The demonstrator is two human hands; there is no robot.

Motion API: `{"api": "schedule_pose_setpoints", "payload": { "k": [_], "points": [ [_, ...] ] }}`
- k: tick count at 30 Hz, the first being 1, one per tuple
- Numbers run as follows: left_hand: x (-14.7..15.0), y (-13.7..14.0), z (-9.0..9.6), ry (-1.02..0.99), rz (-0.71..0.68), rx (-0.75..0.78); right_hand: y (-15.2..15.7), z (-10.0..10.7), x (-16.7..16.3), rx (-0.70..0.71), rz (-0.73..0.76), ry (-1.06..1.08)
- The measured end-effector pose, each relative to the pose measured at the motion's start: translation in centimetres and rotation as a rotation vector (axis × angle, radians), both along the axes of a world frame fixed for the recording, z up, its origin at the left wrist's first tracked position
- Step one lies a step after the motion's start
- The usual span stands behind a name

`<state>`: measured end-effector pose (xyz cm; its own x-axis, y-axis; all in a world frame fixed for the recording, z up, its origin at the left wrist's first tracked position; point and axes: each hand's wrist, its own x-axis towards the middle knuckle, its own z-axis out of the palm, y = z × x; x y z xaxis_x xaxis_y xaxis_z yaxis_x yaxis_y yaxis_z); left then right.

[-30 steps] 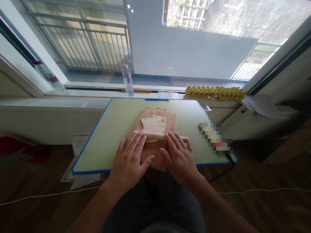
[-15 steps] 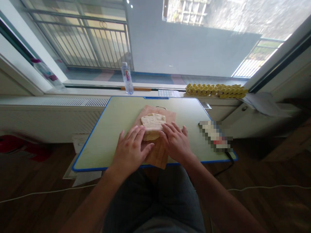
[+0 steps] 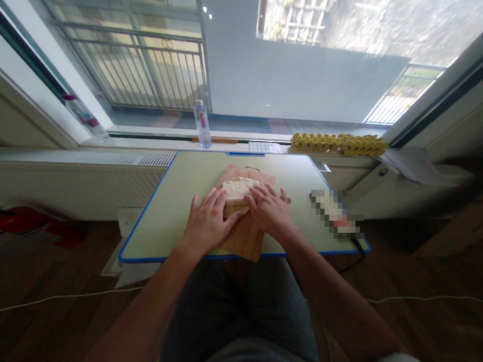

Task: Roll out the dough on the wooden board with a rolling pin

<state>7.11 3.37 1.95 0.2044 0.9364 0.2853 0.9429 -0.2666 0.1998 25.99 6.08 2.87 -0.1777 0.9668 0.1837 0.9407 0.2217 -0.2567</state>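
Note:
A slab of pale dough [image 3: 240,186] lies on a wooden cutting board [image 3: 245,239], which sits askew on the table. Across the dough runs a light rolling pin [image 3: 236,201], largely hidden under my hands; its right end sticks out past my right hand. My left hand [image 3: 207,221] rests over the pin's left part, fingers stretched forward and thumb out to the side. Over its right part lies my right hand [image 3: 269,208], fingers extended and spread. Neither hand wraps round the pin.
The light green table [image 3: 158,226] has a blue rim. On its right lies a pixelated object [image 3: 335,213] with a dark strap. A clear bottle [image 3: 203,125] and a yellow wavy holder [image 3: 337,144] stand on the windowsill behind. A second bottle [image 3: 85,118] is at left.
Both hands have shifted slightly forward with the rolling pin, away from my body. The view has drifted a little; the board stays in place on the table.

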Motion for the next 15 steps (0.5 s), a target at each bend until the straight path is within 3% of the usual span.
{"api": "schedule_pose_setpoints", "payload": {
  "k": [9, 11, 15],
  "points": [
    [-0.3, -6.5, -0.7, -0.004, -0.079, 0.081, -7.0, -1.5, 1.4, 0.098, 0.047, 0.033],
    [-0.3, -6.1, -0.7, -0.004, -0.073, 0.075, -6.5, -1.5, 1.4, 0.086, 0.048, 0.032],
    [-0.2, -2.6, -0.3, -0.02, -0.045, 0.035, -3.0, -1.0, 0.8, 0.07, 0.023, 0.025]
  ]
}}
